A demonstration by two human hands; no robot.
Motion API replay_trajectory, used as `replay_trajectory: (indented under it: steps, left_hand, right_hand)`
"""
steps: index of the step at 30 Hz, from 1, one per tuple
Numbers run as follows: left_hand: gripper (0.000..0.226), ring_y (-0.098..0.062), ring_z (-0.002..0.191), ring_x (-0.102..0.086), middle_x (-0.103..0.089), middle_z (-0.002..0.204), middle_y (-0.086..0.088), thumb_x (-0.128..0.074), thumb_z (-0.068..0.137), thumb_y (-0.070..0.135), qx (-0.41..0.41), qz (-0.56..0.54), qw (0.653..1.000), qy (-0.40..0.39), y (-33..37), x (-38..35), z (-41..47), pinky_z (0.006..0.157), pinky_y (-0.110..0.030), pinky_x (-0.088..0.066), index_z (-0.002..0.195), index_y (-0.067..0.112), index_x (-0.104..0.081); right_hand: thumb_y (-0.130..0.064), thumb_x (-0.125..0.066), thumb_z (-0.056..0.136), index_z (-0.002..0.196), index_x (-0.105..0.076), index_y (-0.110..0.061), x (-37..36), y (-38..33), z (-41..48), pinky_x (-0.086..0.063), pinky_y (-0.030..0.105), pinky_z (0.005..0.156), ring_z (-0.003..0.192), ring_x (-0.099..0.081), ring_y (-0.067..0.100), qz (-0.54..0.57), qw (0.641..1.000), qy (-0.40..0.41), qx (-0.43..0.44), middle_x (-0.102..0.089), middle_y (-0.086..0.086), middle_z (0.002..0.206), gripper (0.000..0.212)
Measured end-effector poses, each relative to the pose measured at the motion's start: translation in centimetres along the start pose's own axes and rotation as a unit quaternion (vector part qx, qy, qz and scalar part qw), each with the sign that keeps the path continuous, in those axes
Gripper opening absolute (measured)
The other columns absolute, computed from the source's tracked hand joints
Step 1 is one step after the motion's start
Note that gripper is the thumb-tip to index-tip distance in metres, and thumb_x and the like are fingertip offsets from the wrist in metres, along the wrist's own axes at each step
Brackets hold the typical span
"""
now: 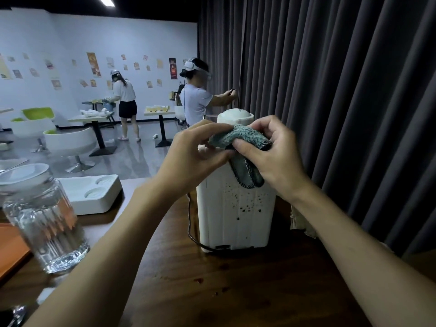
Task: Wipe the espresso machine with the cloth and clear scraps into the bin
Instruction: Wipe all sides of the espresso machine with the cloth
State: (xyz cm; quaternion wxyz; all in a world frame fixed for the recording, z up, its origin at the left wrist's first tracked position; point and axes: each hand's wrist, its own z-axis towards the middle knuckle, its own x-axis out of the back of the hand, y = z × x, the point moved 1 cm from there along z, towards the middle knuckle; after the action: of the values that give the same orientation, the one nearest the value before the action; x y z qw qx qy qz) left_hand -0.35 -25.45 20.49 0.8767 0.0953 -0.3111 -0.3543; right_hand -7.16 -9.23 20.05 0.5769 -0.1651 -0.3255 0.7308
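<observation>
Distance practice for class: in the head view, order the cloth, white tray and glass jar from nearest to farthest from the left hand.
1. cloth, held in the left hand itself.
2. white tray, off to its left.
3. glass jar, far left, close to the camera.

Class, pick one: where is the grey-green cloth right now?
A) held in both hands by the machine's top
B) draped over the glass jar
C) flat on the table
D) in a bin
A: the left hand and right hand both hold the cloth by the espresso machine top.
</observation>
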Motion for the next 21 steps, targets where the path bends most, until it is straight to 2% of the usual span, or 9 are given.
replay_trajectory:
  steps: [2,4,6,8,10,13,15,18,21]
  left_hand:
    - [0.03,-0.014,0.087,-0.07,-0.072,0.1,-0.004,-0.078,0.082,0.009,0.035,-0.055,0.998,0.018,-0.3,0.0,-0.2,0.078,-0.03,-0.058,0.111,0.009,-0.07]
    - [0.024,-0.016,0.074,-0.072,-0.074,0.091,-0.007,-0.076,0.08,-0.002,0.072,-0.108,0.99,0.062,-0.3,0.0,-0.1,0.07,-0.031,-0.059,0.101,0.007,-0.072]
    - [0.019,-0.019,0.07,-0.072,-0.075,0.087,-0.008,-0.074,0.08,-0.007,0.107,-0.146,0.977,0.109,-0.4,-0.2,0.0,0.067,-0.033,-0.059,0.095,0.004,-0.072]
    - [0.012,-0.02,0.067,-0.071,-0.074,0.083,-0.01,-0.075,0.08,-0.003,0.133,-0.168,0.966,0.141,-0.5,-0.2,0.3,0.066,-0.035,-0.059,0.091,-0.001,-0.072]
    - [0.007,-0.024,0.064,-0.07,-0.074,0.08,-0.014,-0.076,0.079,0.0,0.15,-0.183,0.959,0.157,-0.5,-0.2,0.5,0.065,-0.04,-0.06,0.085,0.001,-0.072]
    - [0.008,-0.019,0.062,-0.068,-0.073,0.077,-0.015,-0.077,0.08,0.002,0.155,-0.176,0.961,0.148,0.1,-0.6,0.6,0.061,-0.036,-0.058,0.08,0.006,-0.07]
    - [0.008,-0.012,0.067,-0.066,-0.074,0.08,-0.009,-0.078,0.08,0.007,0.142,-0.162,0.971,0.107,0.3,-0.5,0.5,0.064,-0.031,-0.056,0.083,0.01,-0.071]
    - [0.019,-0.007,0.087,-0.067,-0.075,0.097,-0.001,-0.075,0.084,0.028,0.129,-0.11,0.985,0.018,-0.3,0.7,0.1,0.073,-0.024,-0.053,0.1,0.018,-0.074]
    - [0.032,-0.015,0.099,-0.066,-0.072,0.106,0.002,-0.052,0.096,0.038,0.124,-0.086,0.988,0.009,-1.5,1.8,-0.1,0.086,-0.027,-0.051,0.109,0.016,-0.071]
  right_hand:
    - [-0.009,-0.075,0.083,0.094,-0.06,-0.008,-0.1,-0.1,0.0,-0.053,0.029,0.073,0.079,-0.06,0.009,-0.002,1.0,-0.011,0.012,-0.064,0.008,0.088,0.019]
    - [-0.013,-0.072,0.086,0.101,-0.063,-0.011,-0.1,0.0,0.0,-0.053,0.028,0.079,0.087,-0.061,0.007,-0.032,0.999,-0.03,0.032,-0.064,0.001,0.094,0.018]
    - [-0.022,-0.069,0.088,0.119,-0.062,-0.012,-0.2,0.2,-0.2,-0.05,0.038,0.095,0.11,-0.058,0.011,-0.093,0.992,-0.052,0.06,-0.061,0.0,0.116,0.034]
    - [-0.031,-0.069,0.084,0.137,-0.05,-0.015,-0.3,0.4,-0.9,-0.039,0.041,0.109,0.13,-0.045,0.013,-0.152,0.981,-0.068,0.099,-0.048,-0.004,0.136,0.058]
    - [-0.03,-0.075,0.079,0.143,-0.041,-0.015,-0.6,0.5,-1.5,-0.027,0.028,0.116,0.138,-0.033,0.01,-0.2,0.968,-0.082,0.126,-0.037,-0.001,0.145,0.074]
    - [-0.015,-0.08,0.076,0.141,-0.044,-0.006,-1.2,0.7,-1.8,-0.02,0.011,0.112,0.134,-0.031,0.005,-0.234,0.958,-0.073,0.151,-0.04,0.007,0.144,0.074]
    - [-0.006,-0.077,0.076,0.135,-0.052,-0.002,-1.3,1.1,-1.5,-0.029,0.019,0.113,0.131,-0.039,0.01,-0.247,0.954,-0.031,0.17,-0.048,0.01,0.138,0.064]
    - [-0.009,-0.075,0.079,0.125,-0.06,-0.001,-0.6,1.7,-1.3,-0.041,0.041,0.109,0.126,-0.049,0.025,-0.28,0.937,-0.011,0.208,-0.052,0.012,0.132,0.049]
    - [-0.004,-0.077,0.077,0.12,-0.063,0.002,-0.6,1.9,-1.3,-0.041,0.036,0.107,0.12,-0.052,0.028,-0.318,0.916,-0.027,0.243,-0.056,0.015,0.126,0.045]
